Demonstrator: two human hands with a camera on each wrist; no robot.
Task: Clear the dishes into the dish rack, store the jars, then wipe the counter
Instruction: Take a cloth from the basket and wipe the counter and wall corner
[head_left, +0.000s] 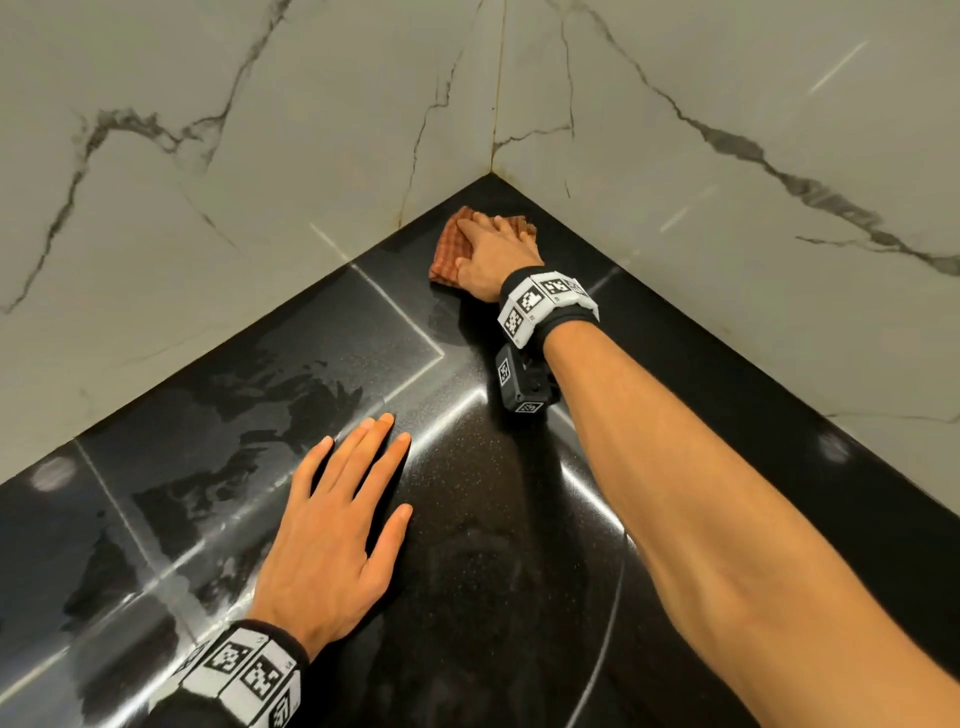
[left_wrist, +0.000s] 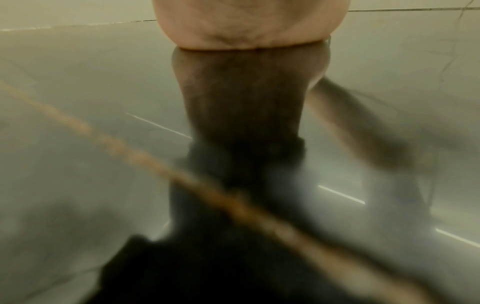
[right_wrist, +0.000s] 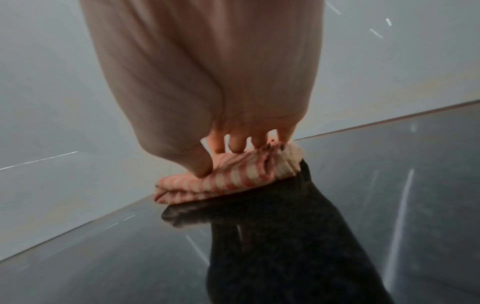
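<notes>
An orange checked cloth lies folded on the black polished counter, close to the far corner where two marble walls meet. My right hand rests on top of it, fingers spread and pressing it down. In the right wrist view the fingertips and thumb push onto the striped cloth. My left hand lies flat on the counter nearer to me, fingers straight, holding nothing. The left wrist view shows only the heel of that hand against the glossy counter.
White marble walls close the counter in on the left and on the right. Damp streaks mark the counter's left part. No dishes or jars are in view.
</notes>
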